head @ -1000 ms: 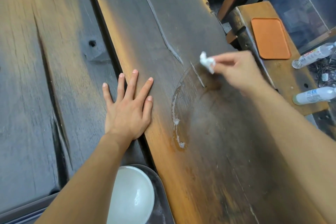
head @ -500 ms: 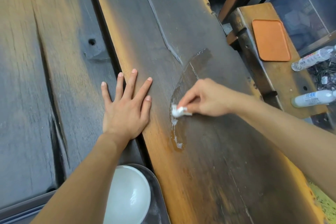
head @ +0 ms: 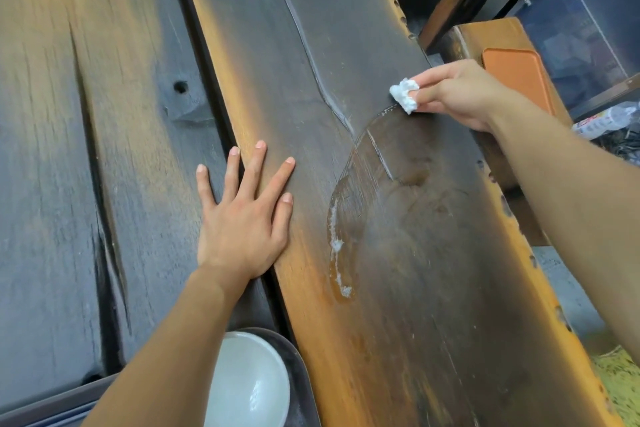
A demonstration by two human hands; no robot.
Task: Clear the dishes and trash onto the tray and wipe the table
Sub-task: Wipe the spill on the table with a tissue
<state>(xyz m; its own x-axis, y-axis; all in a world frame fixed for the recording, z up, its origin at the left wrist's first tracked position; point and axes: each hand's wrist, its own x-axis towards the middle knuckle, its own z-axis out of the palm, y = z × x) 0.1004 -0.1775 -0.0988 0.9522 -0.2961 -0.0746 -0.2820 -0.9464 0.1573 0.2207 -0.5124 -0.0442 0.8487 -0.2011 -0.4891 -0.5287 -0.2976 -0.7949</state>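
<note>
My right hand (head: 460, 94) pinches a crumpled white tissue (head: 404, 95) and presses it on the dark wooden table (head: 311, 28) near its far right edge. A wet curved smear (head: 341, 246) with white residue runs across the plank below the tissue. Flat on the table lies my left hand (head: 242, 215), fingers spread, left of the smear. At the bottom edge a white bowl (head: 249, 385) rests on a dark tray (head: 299, 367), partly hidden by my left forearm.
Beyond the table's right edge stands a wooden bench (head: 491, 31) with an orange tray (head: 519, 73) on it. A plastic bottle (head: 602, 120) lies further right. A gap (head: 214, 107) runs between the table planks. Yellow-green flooring (head: 616, 381) shows at the lower right.
My right hand swept the tissue from the far right down to the smear's left rim, then back up to the far right. The wet patch has spread. My left hand stayed put.
</note>
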